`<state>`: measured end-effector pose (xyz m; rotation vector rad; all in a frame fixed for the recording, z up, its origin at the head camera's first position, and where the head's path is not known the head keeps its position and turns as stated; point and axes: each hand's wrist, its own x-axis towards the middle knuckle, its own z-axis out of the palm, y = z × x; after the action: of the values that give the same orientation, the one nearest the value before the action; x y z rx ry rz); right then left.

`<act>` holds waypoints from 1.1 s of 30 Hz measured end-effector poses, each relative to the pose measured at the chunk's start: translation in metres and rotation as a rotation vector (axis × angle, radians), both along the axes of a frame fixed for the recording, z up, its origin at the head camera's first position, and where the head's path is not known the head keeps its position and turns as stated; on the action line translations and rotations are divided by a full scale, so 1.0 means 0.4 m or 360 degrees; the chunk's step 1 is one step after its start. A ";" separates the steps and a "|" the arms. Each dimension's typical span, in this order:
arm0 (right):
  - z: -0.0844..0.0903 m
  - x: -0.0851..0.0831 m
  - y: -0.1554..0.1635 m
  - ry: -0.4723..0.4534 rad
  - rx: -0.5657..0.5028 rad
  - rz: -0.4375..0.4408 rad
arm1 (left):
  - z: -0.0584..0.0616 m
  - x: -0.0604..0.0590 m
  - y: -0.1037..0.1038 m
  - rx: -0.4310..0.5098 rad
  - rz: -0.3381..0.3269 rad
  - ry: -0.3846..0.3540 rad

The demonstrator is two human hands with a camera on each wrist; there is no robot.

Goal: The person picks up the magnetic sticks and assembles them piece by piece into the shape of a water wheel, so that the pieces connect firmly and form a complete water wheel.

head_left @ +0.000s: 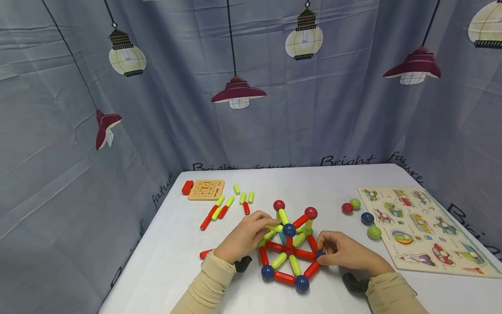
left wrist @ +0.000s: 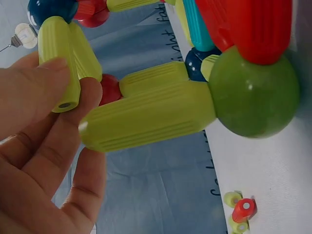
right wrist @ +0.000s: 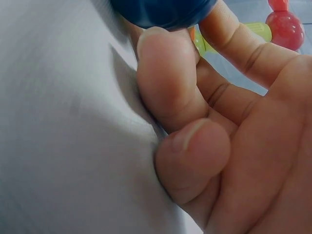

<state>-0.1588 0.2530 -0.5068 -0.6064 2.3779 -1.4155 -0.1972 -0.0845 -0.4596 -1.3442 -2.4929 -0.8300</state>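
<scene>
A magnetic rod-and-ball structure (head_left: 284,278) of red and yellow-green rods with coloured balls stands on the white table. At its upper left, my left hand (head_left: 244,236) pinches a yellow-green rod (left wrist: 57,39) between thumb and fingers. That rod meets a blue ball (head_left: 289,230) at one end, while its other end is free. Below it in the left wrist view, another yellow-green rod (left wrist: 151,117) runs out from a green ball (left wrist: 256,92). My right hand (head_left: 347,254) holds a blue ball (right wrist: 163,10) at the structure's right corner, its fingers curled around it.
Loose red and yellow-green rods (head_left: 223,212) lie at the left, near a wooden number board (head_left: 206,190) and a red block (head_left: 188,187). Loose balls (head_left: 367,218) sit at the right beside a picture puzzle board (head_left: 427,231). A printed curtain (head_left: 259,135) surrounds the table.
</scene>
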 end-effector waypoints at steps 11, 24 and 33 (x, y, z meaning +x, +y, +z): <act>-0.010 -0.012 -0.001 0.0142 -0.0011 -0.0354 | -0.004 0.015 0.004 -0.0067 0.0213 -0.0095; -0.041 -0.026 -0.040 0.0292 -0.0047 -0.0383 | -0.049 0.018 -0.007 -0.0189 0.0667 -0.0743; -0.010 -0.021 -0.005 0.0299 0.0151 -0.0410 | -0.060 -0.013 -0.016 0.0008 0.0552 -0.0871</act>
<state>-0.1671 0.2510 -0.5110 -0.4377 2.7372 -1.3885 -0.2024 -0.0907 -0.4834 -0.7026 -2.9937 -1.2425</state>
